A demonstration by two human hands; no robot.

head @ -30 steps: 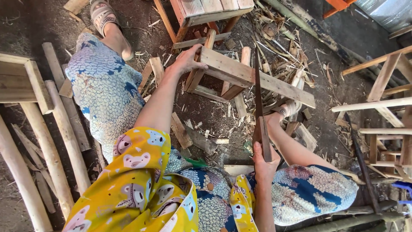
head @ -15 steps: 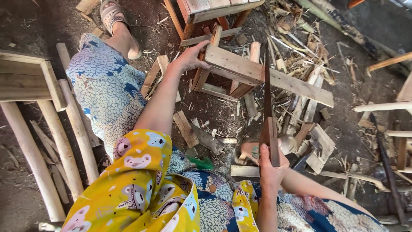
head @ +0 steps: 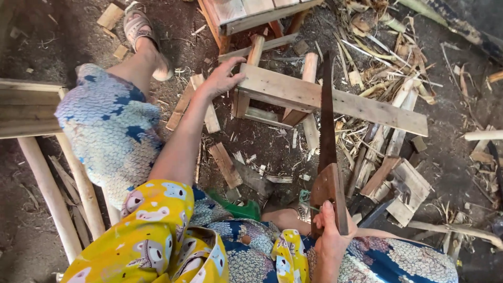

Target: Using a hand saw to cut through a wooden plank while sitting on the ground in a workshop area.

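Note:
My left hand (head: pixel 222 77) grips the near end of a pale wooden plank (head: pixel 367 107) nailed across a small wooden frame (head: pixel 272 99) on the dirt floor. My right hand (head: pixel 330 230) is closed on the brown wooden handle of a hand saw (head: pixel 327 120). Its dark blade runs away from me and lies across the plank near the middle. I sit low, knees apart, in blue patterned trousers and a yellow top.
Offcuts, wood chips and bark strips (head: pixel 387 157) litter the ground around the frame. Round poles (head: pixel 50 194) lie at the left beside a plank structure (head: pixel 26 107). A wooden pallet-like piece (head: pixel 246 13) stands beyond the frame. My sandalled foot (head: pixel 144 36) rests at upper left.
The view has shifted and tilted slightly. The saw has slid a little along the plank, and my right hand with the handle sits closer to my body. My left hand keeps its hold.

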